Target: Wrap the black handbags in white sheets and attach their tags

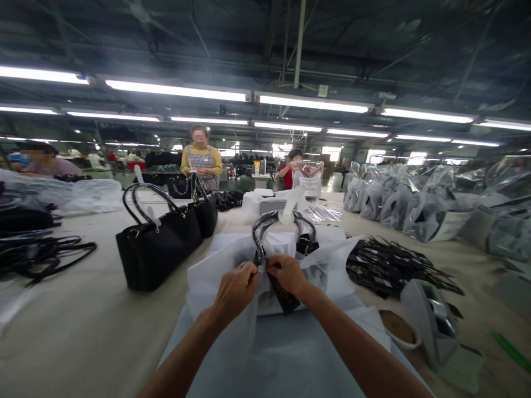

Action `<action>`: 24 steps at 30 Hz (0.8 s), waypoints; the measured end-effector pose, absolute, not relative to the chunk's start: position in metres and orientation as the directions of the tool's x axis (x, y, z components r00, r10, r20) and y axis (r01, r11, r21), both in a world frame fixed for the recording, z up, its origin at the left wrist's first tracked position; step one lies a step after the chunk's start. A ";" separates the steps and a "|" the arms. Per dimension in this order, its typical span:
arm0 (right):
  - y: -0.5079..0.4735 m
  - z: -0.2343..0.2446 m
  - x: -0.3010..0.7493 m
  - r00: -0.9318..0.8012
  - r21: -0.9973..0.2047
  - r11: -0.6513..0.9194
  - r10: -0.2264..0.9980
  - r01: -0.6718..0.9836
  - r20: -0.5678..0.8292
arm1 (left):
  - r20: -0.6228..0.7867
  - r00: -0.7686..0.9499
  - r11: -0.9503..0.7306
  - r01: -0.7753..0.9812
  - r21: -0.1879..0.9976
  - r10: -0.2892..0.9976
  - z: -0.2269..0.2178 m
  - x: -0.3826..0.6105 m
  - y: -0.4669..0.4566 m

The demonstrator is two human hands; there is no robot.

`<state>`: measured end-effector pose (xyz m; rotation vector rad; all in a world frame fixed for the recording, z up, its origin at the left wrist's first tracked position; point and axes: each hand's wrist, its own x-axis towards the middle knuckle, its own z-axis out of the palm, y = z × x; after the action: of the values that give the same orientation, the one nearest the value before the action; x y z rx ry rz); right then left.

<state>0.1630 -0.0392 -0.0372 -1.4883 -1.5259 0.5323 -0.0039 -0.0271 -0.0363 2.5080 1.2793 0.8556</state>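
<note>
A handbag wrapped in white tissue paper (pixel 203 273) stands in front of me, its two film-covered handles (pixel 259 229) upright with a white plastic strip (pixel 290 205) between them. At the base of the near handle, my left hand (pixel 236 290) is closed in a pinch; what sits in its fingertips is small, dark and mostly hidden. Close beside it, my right hand (pixel 287 273) is also pinched, at the top of a black hang tag (pixel 285 298) that dangles against the paper. The bag's body is largely covered by the tissue.
Black handbags (pixel 157 251) stand to the left. On the right lie a pile of black hang tags (pixel 390 265), a tape dispenser (pixel 431 320), a tape roll (pixel 398 327) and a green tool (pixel 511 351). Plastic-wrapped bags (pixel 415 207) line the back right. Co-workers (pixel 201 157) are across the table.
</note>
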 end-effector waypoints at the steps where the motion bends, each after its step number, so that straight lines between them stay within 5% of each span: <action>1: -0.041 -0.038 0.164 0.138 -0.826 0.179 0.946 0.534 0.294 | 0.423 0.470 -0.626 0.661 0.414 0.775 -0.037 -0.003 -0.028; 8: -0.064 -0.047 0.168 0.095 -0.993 0.005 0.995 -0.120 -0.006 | 0.364 0.538 -0.649 0.646 0.402 0.760 -0.048 -0.004 -0.036; 16: -0.085 -0.058 0.160 -0.168 -0.967 -0.244 0.959 -0.070 -0.230 | 0.342 0.456 -0.566 0.580 0.587 0.822 -0.060 -0.009 -0.025; 19: -0.087 -0.056 0.161 -0.237 -0.973 -0.226 0.948 -0.045 -0.210 | 0.353 0.421 -0.539 0.501 0.677 0.835 -0.061 -0.012 -0.023; 24: -0.080 -0.044 0.163 -0.070 -0.973 -0.089 0.995 -0.214 -0.076 | 0.202 0.443 -0.337 0.251 0.908 0.873 -0.065 -0.018 -0.026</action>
<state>0.1634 -0.0803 -0.0438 -1.0750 -1.0484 1.4106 -0.0183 -0.0263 -0.0648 1.8290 0.9568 0.9049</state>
